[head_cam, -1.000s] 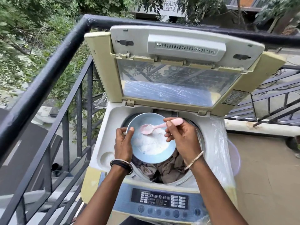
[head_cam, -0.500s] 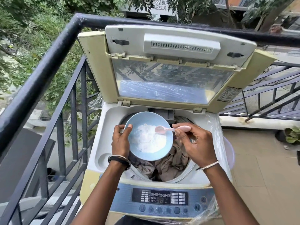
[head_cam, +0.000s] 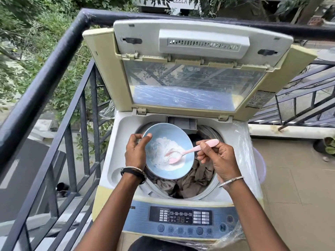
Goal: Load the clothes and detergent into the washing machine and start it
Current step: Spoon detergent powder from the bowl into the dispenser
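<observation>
1. At the far left I see the black railing (head_cam: 45,69) running beside the washing machine (head_cam: 116,145), whose lid (head_cam: 190,84) stands open.
2. My left hand (head_cam: 135,153) grips the blue bowl (head_cam: 163,129) at its left rim. The thumb hooks over the edge into the bowl, and the fingers curl round the outer wall.
3. The bowl hangs tilted over the left part of the drum opening, with the white detergent powder (head_cam: 163,151) heaped in its bottom.
4. The pink spoon (head_cam: 192,150) slants down from the right, its scoop end sunk in the powder.
5. My right hand (head_cam: 219,160) pinches the spoon's handle near its end between thumb and forefinger. The other fingers are curled in beneath.
6. The brown clothes (head_cam: 195,180) lie in the drum, below the bowl and my right hand.
7. The control panel (head_cam: 181,216) shows lit digits at the near edge.
</observation>
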`<state>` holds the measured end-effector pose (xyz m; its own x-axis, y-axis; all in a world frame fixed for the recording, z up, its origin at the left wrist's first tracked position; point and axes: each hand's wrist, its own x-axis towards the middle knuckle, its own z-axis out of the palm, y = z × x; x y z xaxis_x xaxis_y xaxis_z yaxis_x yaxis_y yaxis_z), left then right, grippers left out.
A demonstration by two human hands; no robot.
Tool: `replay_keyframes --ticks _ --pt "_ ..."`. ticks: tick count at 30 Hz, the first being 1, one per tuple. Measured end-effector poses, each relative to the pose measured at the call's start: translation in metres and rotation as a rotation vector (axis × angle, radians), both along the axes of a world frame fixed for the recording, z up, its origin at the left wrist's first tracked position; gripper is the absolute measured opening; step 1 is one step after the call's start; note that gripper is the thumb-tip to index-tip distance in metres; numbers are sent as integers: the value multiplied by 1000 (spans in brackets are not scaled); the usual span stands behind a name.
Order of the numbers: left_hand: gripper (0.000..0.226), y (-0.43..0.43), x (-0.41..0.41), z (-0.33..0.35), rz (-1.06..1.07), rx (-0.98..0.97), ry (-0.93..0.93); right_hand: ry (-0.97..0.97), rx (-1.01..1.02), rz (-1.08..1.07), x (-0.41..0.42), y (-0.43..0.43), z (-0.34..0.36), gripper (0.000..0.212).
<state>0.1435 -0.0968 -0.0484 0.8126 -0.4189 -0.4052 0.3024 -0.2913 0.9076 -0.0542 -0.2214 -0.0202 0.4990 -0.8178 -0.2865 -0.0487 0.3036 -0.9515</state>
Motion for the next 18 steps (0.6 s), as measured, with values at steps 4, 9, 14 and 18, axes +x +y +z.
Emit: replay_keyframes --ticks 4,9,14,18 --pt "29 -2 -8 2 -4 7 1 -13 181 -7 -2 2 -5 13" --pt "25 -6 -12 2 7 25 19 -48 339 -42 -5 4 -9 13" --pt "26 -6 -11 -7 55 17 85 -89 392 -112 -10 -6 -6 16" --pt "29 -8 -12 -12 87 6 159 -108 349 -157 -10 -19 -3 16"
